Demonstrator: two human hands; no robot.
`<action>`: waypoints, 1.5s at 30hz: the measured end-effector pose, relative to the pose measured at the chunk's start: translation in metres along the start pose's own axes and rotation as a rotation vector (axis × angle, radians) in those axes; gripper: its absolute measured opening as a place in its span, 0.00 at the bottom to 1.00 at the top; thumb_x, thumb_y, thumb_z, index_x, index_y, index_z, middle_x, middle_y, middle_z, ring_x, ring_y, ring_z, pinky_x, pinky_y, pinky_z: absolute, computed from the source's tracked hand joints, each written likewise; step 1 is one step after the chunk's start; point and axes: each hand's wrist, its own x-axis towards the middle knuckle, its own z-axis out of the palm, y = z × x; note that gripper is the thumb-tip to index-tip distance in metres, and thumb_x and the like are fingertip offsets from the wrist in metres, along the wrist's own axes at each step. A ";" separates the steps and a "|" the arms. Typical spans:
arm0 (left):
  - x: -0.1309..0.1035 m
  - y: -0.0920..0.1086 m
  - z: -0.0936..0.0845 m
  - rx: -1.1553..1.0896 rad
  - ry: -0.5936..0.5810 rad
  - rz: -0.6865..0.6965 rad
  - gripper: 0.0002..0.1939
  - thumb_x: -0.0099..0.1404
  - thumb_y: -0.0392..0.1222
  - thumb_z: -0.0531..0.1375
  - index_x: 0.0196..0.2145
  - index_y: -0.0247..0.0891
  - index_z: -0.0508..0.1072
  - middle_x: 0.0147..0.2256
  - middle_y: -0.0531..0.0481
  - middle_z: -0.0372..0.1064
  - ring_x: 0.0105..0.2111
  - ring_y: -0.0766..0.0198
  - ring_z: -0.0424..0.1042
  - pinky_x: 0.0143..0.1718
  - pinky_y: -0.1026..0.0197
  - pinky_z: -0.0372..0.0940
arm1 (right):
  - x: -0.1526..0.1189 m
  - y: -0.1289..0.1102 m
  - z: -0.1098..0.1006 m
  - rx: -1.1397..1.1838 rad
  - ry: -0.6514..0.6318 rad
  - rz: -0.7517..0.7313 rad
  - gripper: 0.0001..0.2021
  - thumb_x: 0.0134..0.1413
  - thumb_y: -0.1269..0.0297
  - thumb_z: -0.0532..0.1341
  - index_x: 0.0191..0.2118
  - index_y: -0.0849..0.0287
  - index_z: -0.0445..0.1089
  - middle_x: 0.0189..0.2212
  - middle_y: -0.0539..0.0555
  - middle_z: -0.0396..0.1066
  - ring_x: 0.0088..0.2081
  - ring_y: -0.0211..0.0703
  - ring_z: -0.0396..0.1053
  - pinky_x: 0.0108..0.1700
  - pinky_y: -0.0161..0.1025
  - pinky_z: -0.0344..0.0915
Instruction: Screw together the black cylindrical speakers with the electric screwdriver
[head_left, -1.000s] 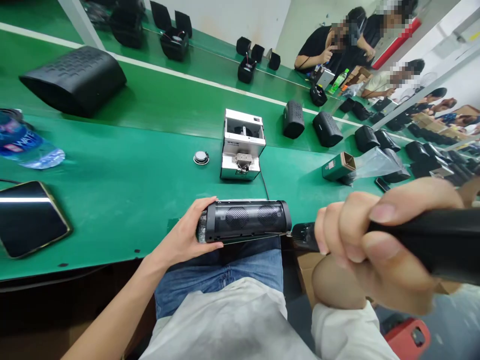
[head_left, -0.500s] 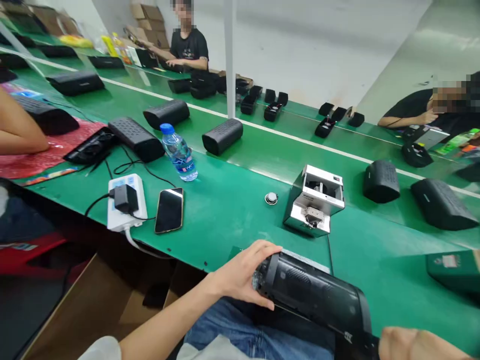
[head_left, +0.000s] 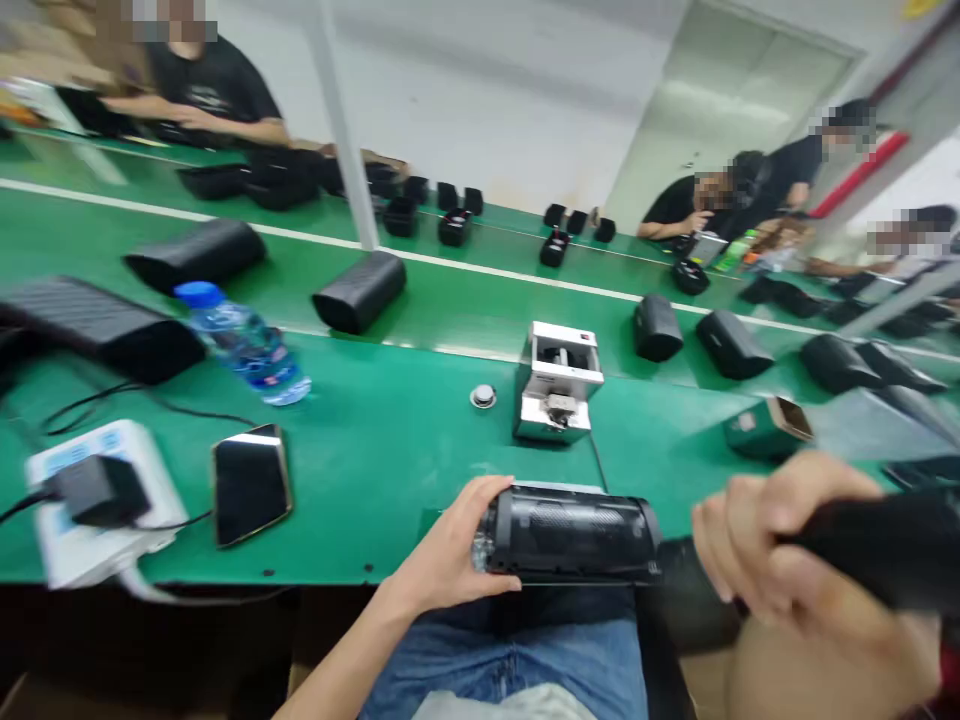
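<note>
Left hand (head_left: 457,550) grasping near end of black cylindrical housing (head_left: 577,532), perforated, at bench edge. Right hand (head_left: 799,545) clenched round black tool (head_left: 862,545), blurred, its tip near housing's far end. Beyond housing: boxy white-and-black machine (head_left: 559,385), round metallic disc (head_left: 483,396) beside it. Smooth green bench (head_left: 360,440).

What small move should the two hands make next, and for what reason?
Probably the right hand should carefully line up the tip of the black tool with the right end of the black casing. The tool points toward that end, while the left hand grips the opposite end; blur hides whether the tip is properly seated.
</note>
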 end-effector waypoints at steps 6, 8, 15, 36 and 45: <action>-0.001 -0.001 -0.002 0.014 -0.007 -0.023 0.55 0.60 0.40 0.79 0.76 0.52 0.54 0.73 0.39 0.60 0.73 0.39 0.66 0.75 0.34 0.63 | 0.097 -0.008 0.022 0.122 0.137 -0.379 0.10 0.50 0.70 0.73 0.36 0.51 0.74 0.16 0.39 0.62 0.12 0.32 0.55 0.14 0.33 0.58; -0.001 0.001 -0.002 0.017 -0.003 -0.027 0.56 0.59 0.40 0.79 0.76 0.52 0.54 0.73 0.39 0.61 0.72 0.38 0.67 0.74 0.33 0.64 | 0.123 0.015 0.034 0.104 0.182 -0.417 0.11 0.52 0.66 0.74 0.33 0.51 0.71 0.16 0.39 0.63 0.13 0.34 0.59 0.17 0.35 0.62; 0.000 0.003 -0.004 0.022 -0.023 -0.039 0.57 0.59 0.37 0.78 0.75 0.55 0.52 0.72 0.38 0.60 0.71 0.36 0.67 0.73 0.30 0.64 | 0.160 0.057 0.062 -0.082 0.218 -0.368 0.20 0.55 0.49 0.77 0.30 0.51 0.68 0.17 0.41 0.63 0.16 0.35 0.62 0.20 0.39 0.64; 0.000 -0.008 -0.004 0.087 0.024 -0.062 0.51 0.64 0.41 0.74 0.76 0.53 0.54 0.73 0.39 0.62 0.71 0.35 0.70 0.71 0.32 0.68 | 0.159 0.082 0.062 -0.066 0.249 -0.201 0.15 0.57 0.54 0.73 0.35 0.54 0.67 0.27 0.44 0.66 0.24 0.34 0.64 0.24 0.36 0.64; 0.003 -0.011 -0.004 0.137 0.031 -0.031 0.47 0.66 0.46 0.72 0.76 0.49 0.55 0.71 0.38 0.65 0.69 0.37 0.73 0.68 0.36 0.72 | 0.132 0.060 0.046 -0.019 0.158 -0.138 0.20 0.54 0.49 0.77 0.34 0.53 0.69 0.22 0.41 0.65 0.19 0.34 0.62 0.22 0.38 0.64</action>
